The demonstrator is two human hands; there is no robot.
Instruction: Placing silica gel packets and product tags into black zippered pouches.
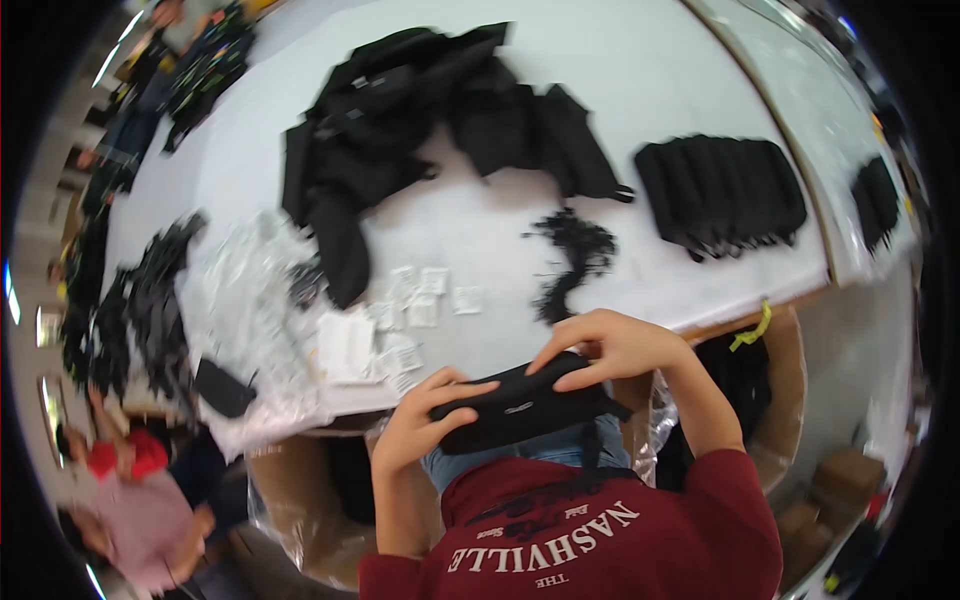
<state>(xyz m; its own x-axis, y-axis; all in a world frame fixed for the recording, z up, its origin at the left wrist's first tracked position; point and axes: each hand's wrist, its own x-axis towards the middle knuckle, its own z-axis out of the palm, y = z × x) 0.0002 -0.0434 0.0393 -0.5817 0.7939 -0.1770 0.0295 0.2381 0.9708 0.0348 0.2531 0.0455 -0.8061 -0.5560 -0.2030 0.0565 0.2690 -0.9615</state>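
Note:
A long black fabric pouch (pixel 520 408) with a small light mark is held in front of me at the table's near edge. My left hand (pixel 425 418) grips its left end, thumb and fingers closed round it. My right hand (pixel 612 350) pinches the upper edge toward the right end. Just beyond the pouch, a heap of small black cord-like pieces (pixel 572 258) lies on the white table (pixel 480 215). Small white packets (pixel 420 300) and a white stack (pixel 347 347) sit left of that heap.
Loose black fabric pieces (pixel 400 110) pile up at the far middle. Black pouches stand in a row (pixel 720 195) at the right. Clear plastic bags (pixel 245 290) and a dark flat rectangle (pixel 225 388) lie left. Lined cardboard boxes (pixel 785 400) stand below the edge; people (pixel 150 520) are at left.

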